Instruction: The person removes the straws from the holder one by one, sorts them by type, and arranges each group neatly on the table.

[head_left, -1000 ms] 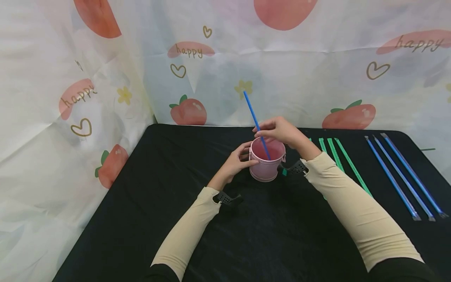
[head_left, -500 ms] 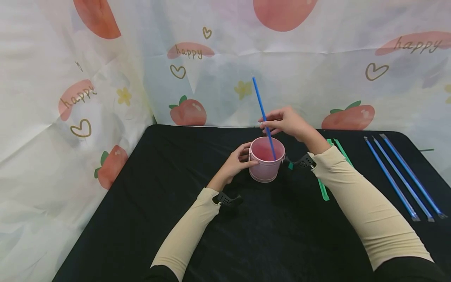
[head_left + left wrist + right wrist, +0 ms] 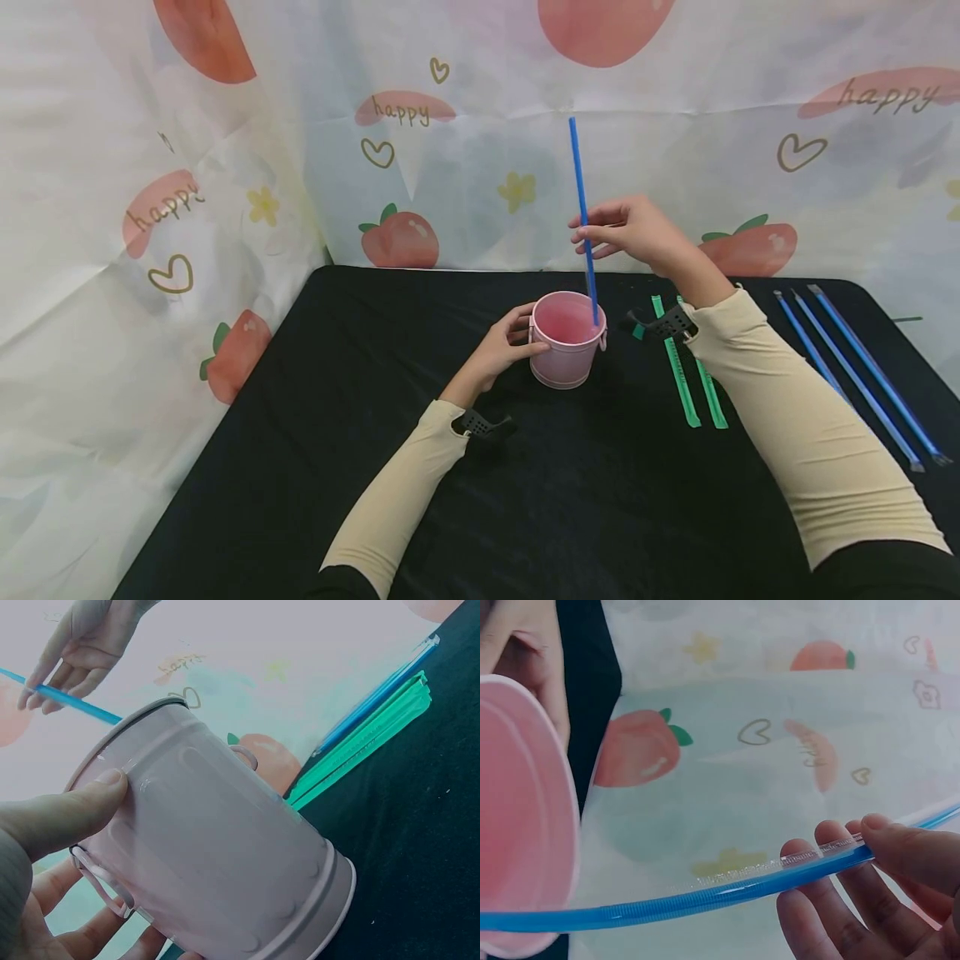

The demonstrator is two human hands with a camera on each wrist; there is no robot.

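My left hand (image 3: 501, 346) grips a small pink bucket (image 3: 562, 367) by its left side, the thumb (image 3: 90, 806) on the outer wall below the rim. The bucket stands upright on the black table and has small side handles. Above and to its right, my right hand (image 3: 630, 229) pinches a long blue straw (image 3: 580, 179) between thumb and fingers. The straw is nearly upright, its lower end at the bucket's mouth by the right rim. In the right wrist view the straw (image 3: 705, 900) has a ribbed bend, and a clear printed wrapper (image 3: 780, 862) lies along it.
Green wrapped straws (image 3: 677, 375) lie on the black table (image 3: 375, 417) right of the bucket, partly under my right forearm. Several blue wrapped straws (image 3: 877, 371) lie farther right. A fruit-patterned cloth (image 3: 465, 167) hangs behind and at the left.
My right hand has moved up and to the right, drawing the blue straw higher and more upright out of the bucket. The left hand and bucket have stayed put.
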